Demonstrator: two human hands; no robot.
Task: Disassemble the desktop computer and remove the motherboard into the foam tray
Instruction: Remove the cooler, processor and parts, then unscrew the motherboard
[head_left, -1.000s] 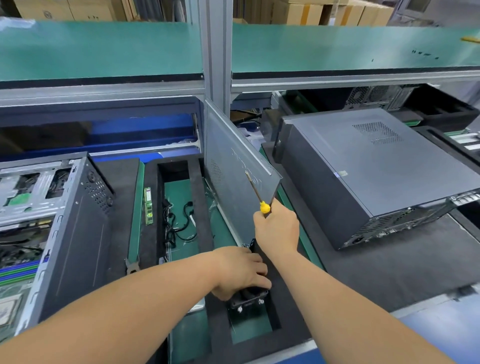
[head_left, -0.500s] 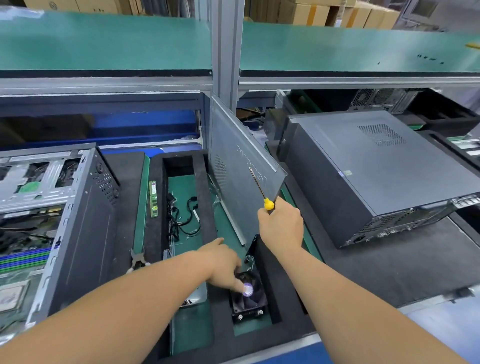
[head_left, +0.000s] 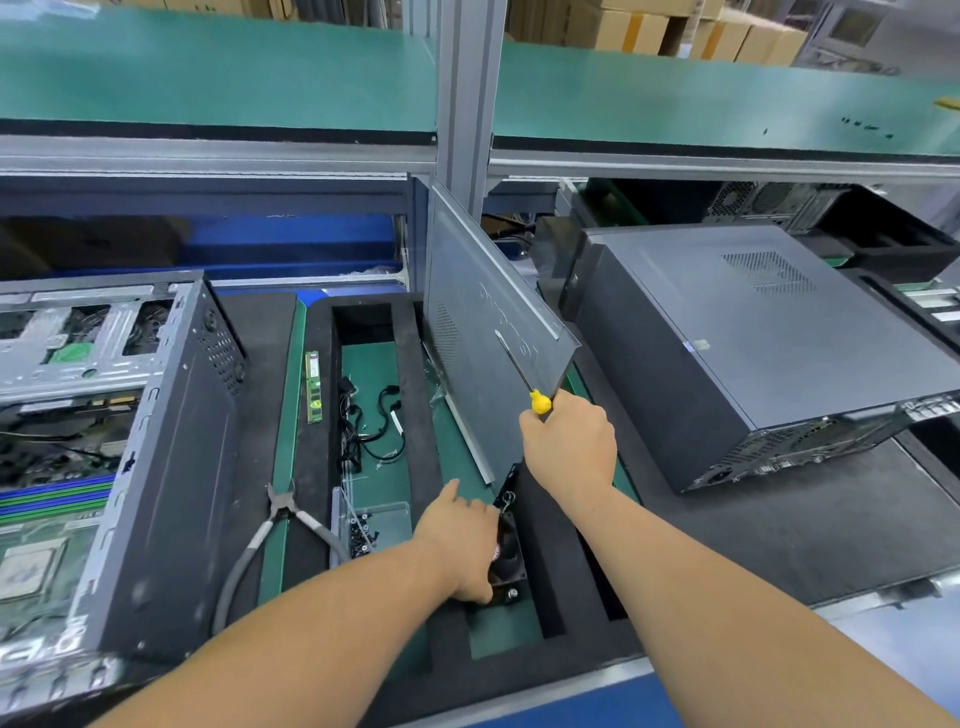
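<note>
Since half a second ago the left hand (head_left: 460, 545) is being pressed further down onto the fan (head_left: 508, 561), with the fingers now curled over its top where one fingertip was touching before; the right hand (head_left: 569, 447) is being kept in the same place. Fan is being gripped by the left fingers inside the right-hand slot of the foam tray (head_left: 550, 545), on the slot's green floor. Screwdriver (head_left: 524, 376) is being gripped in the closed right fist, yellow handle end sticking out on top, shaft pointing up and away across the grey side panel (head_left: 488, 332). Panel is being leaned tilted against the upright post, lower edge down in the tray.

Desktop computer (head_left: 156, 467) is being seen opened at the left, just beside the tray, with the motherboard (head_left: 36, 540) showing inside it, not in the tray. Middle slot of the tray is being occupied by black cables (head_left: 363, 421) and, nearer, a clear box of screws (head_left: 374, 525). Memory stick (head_left: 312, 387) is being seen in the narrow groove to the left of that slot. Pliers (head_left: 275, 525) are being left on the foam rim between computer and box, jaws pointing away. Closed computer case (head_left: 769, 353) is being seen on its side to the right on the black mat, well apart from both hands.
</note>
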